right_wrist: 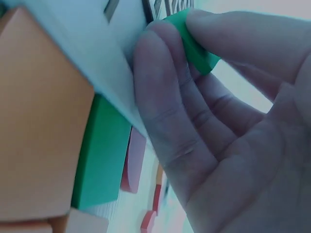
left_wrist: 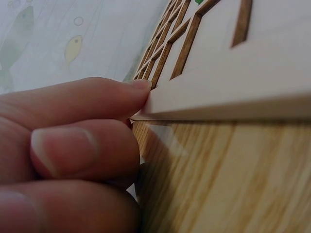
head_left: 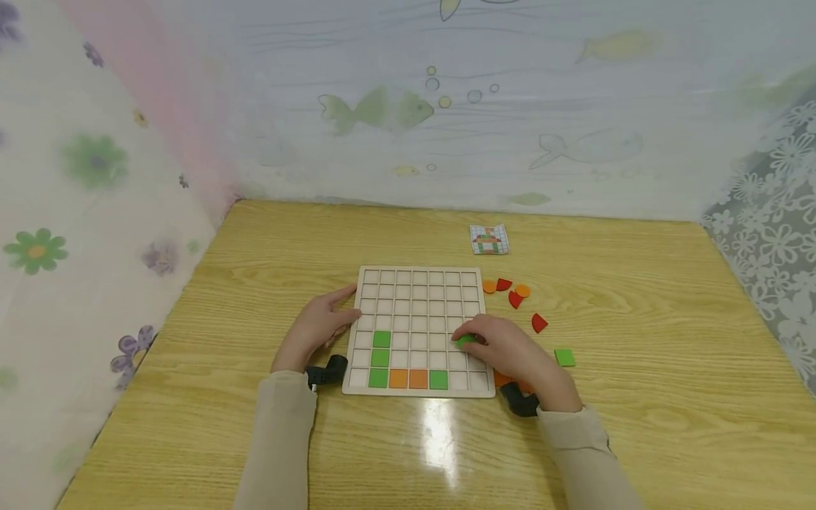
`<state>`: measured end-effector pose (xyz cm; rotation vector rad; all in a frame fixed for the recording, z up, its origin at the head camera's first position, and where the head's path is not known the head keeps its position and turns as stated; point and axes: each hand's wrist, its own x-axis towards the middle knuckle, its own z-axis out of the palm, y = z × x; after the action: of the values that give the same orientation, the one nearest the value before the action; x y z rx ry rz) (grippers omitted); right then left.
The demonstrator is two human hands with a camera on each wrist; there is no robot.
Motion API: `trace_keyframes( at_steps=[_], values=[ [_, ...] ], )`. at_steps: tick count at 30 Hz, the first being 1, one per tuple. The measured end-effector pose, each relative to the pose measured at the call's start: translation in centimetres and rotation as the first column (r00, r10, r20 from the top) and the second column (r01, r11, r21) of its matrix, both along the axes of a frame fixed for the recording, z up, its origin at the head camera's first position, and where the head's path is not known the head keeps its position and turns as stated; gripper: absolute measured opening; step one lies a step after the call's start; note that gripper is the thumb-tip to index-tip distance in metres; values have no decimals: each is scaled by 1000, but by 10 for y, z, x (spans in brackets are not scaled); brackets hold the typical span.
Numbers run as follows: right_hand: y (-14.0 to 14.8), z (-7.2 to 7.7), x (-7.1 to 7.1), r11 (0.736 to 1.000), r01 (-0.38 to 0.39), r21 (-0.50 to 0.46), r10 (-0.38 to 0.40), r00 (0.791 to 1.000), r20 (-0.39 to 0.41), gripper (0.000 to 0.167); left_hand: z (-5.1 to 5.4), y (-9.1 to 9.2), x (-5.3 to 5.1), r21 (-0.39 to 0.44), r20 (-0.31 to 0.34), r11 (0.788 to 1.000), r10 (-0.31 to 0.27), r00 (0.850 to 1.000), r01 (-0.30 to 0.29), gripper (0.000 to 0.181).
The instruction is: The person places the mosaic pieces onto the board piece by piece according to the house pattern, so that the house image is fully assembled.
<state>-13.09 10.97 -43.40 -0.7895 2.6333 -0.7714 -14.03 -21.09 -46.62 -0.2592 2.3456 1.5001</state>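
Observation:
A light wooden grid board (head_left: 418, 272) lies flat on the table. In its lower left part sit several green square tiles (head_left: 380, 358) and two orange square tiles (head_left: 408, 378). My left hand (head_left: 319, 326) rests at the board's left edge, and a fingertip (left_wrist: 141, 85) touches the rim in the left wrist view. Over the board's right side, my right hand (head_left: 510, 347) pinches a green tile (right_wrist: 197, 46) between thumb and fingers. That tile is partly covered by the fingers, and whether it touches the board I cannot tell.
Right of the board lie red quarter-round pieces (head_left: 539, 323), orange discs (head_left: 523, 290) and a loose green square (head_left: 564, 357). Orange pieces (head_left: 503, 379) are partly hidden under my right wrist. A small pattern card (head_left: 489, 240) lies behind the board. Fabric-covered walls (head_left: 408, 156) border the table.

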Motion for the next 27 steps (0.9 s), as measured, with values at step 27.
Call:
trace_keyframes(
  at_steps=[27],
  values=[
    [-30,-2,10,999,42,-17,-42,999,-12,12,1,0,0,-25,7,1000,-13,1000,13,54]
  ],
)
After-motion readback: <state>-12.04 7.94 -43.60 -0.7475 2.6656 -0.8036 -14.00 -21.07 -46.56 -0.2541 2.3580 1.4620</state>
